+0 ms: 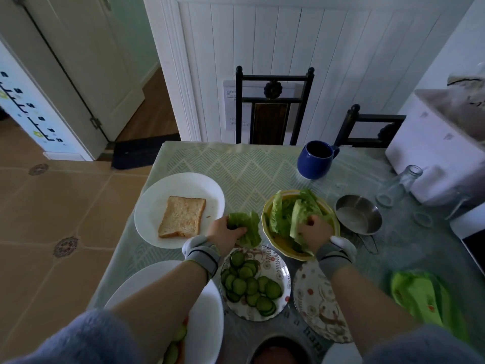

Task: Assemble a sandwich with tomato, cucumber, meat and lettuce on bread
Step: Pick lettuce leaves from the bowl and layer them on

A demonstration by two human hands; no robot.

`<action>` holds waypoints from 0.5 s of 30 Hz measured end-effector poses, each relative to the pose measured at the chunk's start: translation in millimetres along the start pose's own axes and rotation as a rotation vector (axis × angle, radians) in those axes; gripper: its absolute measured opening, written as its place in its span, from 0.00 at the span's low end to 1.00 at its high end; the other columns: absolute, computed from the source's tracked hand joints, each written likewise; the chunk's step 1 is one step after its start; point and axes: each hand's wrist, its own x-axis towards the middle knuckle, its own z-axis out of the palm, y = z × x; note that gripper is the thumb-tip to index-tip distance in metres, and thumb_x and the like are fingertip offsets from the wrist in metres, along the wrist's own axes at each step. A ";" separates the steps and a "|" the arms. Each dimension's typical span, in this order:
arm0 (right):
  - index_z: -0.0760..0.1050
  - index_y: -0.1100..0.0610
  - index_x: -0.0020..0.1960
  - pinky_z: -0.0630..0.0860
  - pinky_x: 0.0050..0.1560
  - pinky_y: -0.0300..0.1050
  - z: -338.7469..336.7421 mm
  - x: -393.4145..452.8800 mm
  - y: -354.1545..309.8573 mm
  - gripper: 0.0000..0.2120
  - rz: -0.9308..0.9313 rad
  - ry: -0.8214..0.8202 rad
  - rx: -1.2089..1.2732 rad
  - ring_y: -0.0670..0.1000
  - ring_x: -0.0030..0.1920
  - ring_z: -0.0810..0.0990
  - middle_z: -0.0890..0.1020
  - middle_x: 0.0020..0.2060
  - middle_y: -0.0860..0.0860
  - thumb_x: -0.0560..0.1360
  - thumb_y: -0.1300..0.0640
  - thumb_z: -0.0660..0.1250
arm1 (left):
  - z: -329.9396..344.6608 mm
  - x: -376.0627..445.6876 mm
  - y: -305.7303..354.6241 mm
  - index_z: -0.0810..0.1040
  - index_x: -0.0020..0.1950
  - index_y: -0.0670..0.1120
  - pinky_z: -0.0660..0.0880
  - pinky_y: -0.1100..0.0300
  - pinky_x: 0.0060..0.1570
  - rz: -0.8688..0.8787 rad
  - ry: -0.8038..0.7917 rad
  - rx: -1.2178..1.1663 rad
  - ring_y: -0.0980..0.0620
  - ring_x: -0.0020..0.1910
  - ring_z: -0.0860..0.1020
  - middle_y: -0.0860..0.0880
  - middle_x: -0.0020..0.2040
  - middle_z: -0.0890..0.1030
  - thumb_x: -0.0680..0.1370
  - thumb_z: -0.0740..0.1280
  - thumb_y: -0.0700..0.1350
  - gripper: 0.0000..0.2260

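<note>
A slice of bread lies on a white plate at the left of the table. My left hand grips a lettuce leaf between that plate and the yellow bowl. My right hand is inside the yellow bowl, closed on another lettuce leaf. Cucumber slices fill a patterned plate below my left hand. Under my left forearm a second white plate holds a partly hidden stack with cucumber.
A blue mug, a steel bowl and clear glass bottles stand at the back right. An empty rabbit-print plate lies under my right forearm, a green bag to its right. A dark bowl sits at the bottom edge.
</note>
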 end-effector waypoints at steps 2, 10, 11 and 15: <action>0.73 0.67 0.55 0.69 0.50 0.50 -3.4 1.4 0.8 0.11 0.045 0.054 0.064 0.63 0.53 0.76 0.77 0.53 0.65 0.76 0.61 0.61 | 1.7 1.7 -3.8 0.77 0.56 0.38 0.77 0.41 0.57 -0.012 -0.008 0.005 0.38 0.53 0.80 0.36 0.54 0.81 0.73 0.69 0.38 0.13; 0.67 0.56 0.66 0.63 0.67 0.54 21.2 -4.4 -14.2 0.24 -0.316 0.056 -0.364 0.59 0.67 0.66 0.69 0.67 0.57 0.74 0.46 0.63 | -3.3 -2.8 0.7 0.77 0.56 0.37 0.77 0.42 0.57 -0.023 0.005 -0.011 0.38 0.53 0.80 0.36 0.54 0.81 0.73 0.68 0.36 0.12; 0.68 0.55 0.65 0.63 0.66 0.54 26.9 -5.2 -17.1 0.25 -0.324 -0.008 -0.423 0.59 0.66 0.66 0.69 0.66 0.56 0.74 0.41 0.61 | -4.4 -4.0 2.2 0.76 0.57 0.36 0.77 0.44 0.56 -0.020 0.007 -0.020 0.39 0.51 0.80 0.36 0.53 0.81 0.74 0.67 0.36 0.12; 0.74 0.57 0.58 0.67 0.64 0.54 33.3 1.0 -21.6 0.17 -0.294 -0.053 -0.407 0.60 0.64 0.70 0.75 0.61 0.56 0.76 0.47 0.60 | -8.1 -4.9 5.2 0.75 0.58 0.34 0.77 0.46 0.54 -0.010 0.014 -0.030 0.40 0.49 0.79 0.37 0.51 0.80 0.74 0.66 0.35 0.13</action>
